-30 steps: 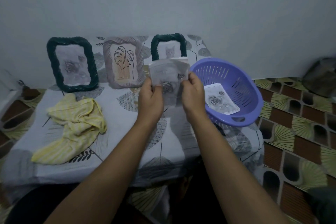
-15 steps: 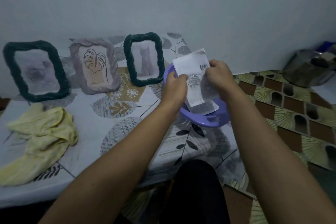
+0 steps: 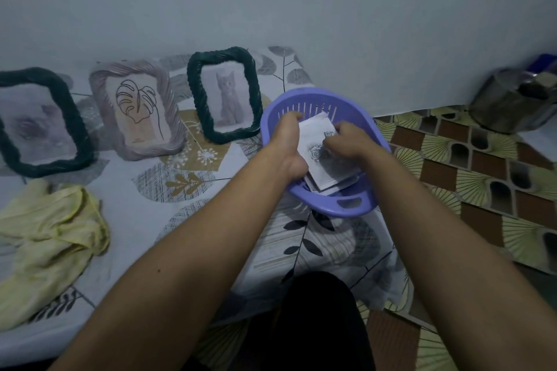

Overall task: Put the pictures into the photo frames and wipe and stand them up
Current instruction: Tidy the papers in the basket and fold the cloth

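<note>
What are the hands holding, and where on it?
A rose picture, low in the purple basket: the left hand grips its left edge, the right hand pinches its upper right part.

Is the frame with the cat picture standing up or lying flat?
Standing up: the cat frame rests on its bottom edge on the table, leaning slightly back.

A plain grey wall (image 3: 301, 9) behind the table (image 3: 135, 220); right of the table, patterned floor (image 3: 482, 166) and a metal pot (image 3: 509, 105); dim light

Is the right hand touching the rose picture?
Touching: the head view shows the right hand pinching the rose picture over the purple basket.
</note>
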